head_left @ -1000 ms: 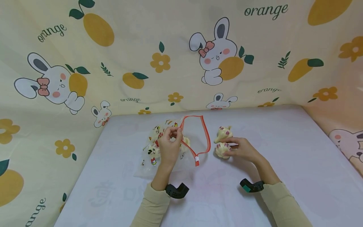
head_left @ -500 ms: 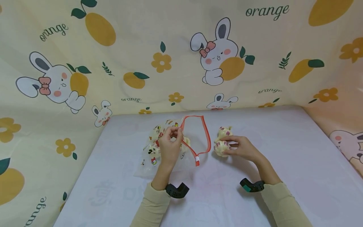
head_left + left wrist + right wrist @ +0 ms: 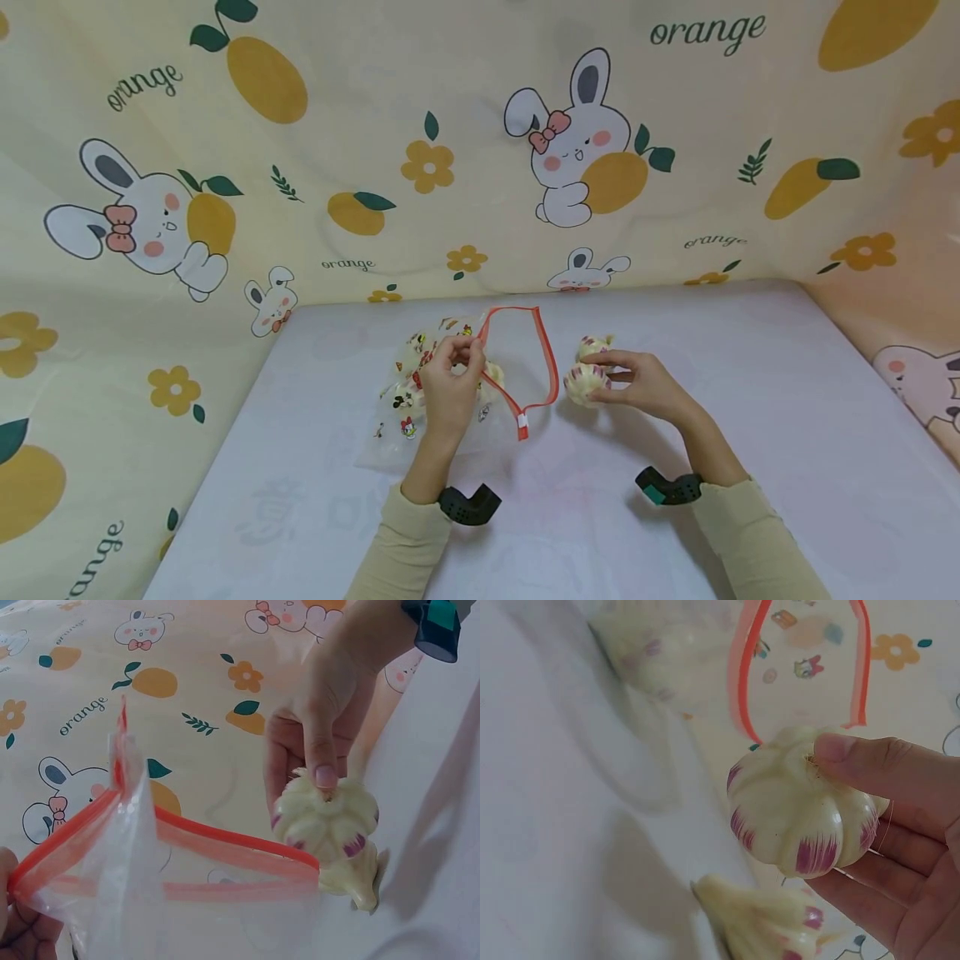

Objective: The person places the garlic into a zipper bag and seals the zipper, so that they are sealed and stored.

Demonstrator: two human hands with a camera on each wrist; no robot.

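My right hand [image 3: 645,387] grips a garlic bulb [image 3: 802,810], pale with purple streaks, between thumb and fingers. In the right wrist view the thumb lies across the bulb's root end. A second garlic bulb [image 3: 769,919] lies on the table just behind it, partly covered by the held one in the head view. My left hand [image 3: 452,383] pinches the red-orange zip rim of a clear printed plastic bag [image 3: 405,425]. The bag's mouth gapes to the right, toward the held bulb. Pale garlic shows through the bag's wall.
The white table [image 3: 300,517] carries the bag and the bulbs. A cloth printed with rabbits and oranges [image 3: 465,150] hangs behind the table and along its sides. Black wrist cameras sit on both wrists, near the beige sleeves [image 3: 405,542].
The right hand has lifted the nearer garlic bulb off the table, moving it slightly up and left and away from the second one. The left hand and bag have stayed in place.
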